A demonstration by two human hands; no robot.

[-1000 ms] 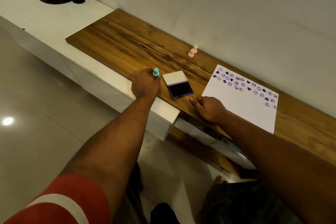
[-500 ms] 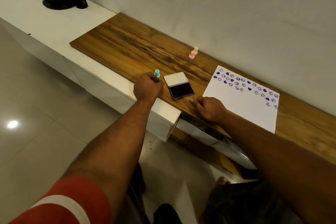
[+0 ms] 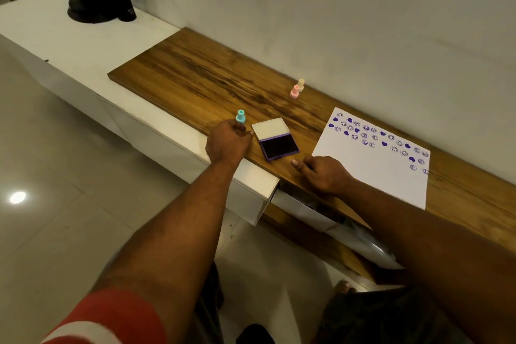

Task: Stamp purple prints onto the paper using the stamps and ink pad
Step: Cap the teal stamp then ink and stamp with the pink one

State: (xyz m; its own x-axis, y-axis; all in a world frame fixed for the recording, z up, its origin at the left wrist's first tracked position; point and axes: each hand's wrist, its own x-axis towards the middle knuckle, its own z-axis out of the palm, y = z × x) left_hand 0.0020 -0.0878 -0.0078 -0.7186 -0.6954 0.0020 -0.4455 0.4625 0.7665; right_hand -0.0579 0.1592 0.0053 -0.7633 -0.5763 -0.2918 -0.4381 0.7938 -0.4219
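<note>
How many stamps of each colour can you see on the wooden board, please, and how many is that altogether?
Teal stamp: 1, at the left hand's fingers
Pink stamp: 1
Cream stamp: 1, just behind the pink one
Total: 3 stamps

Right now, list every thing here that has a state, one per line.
Ink pad: lid open, dark pad exposed.
Teal stamp: upright at the left hand's fingertips; grip unclear.
Pink stamp: upright, untouched.
Cream stamp: upright behind the pink one.
Paper: flat, purple prints along its far edge.
Left hand: loosely closed.
Right hand: resting on the wood, empty.
</note>
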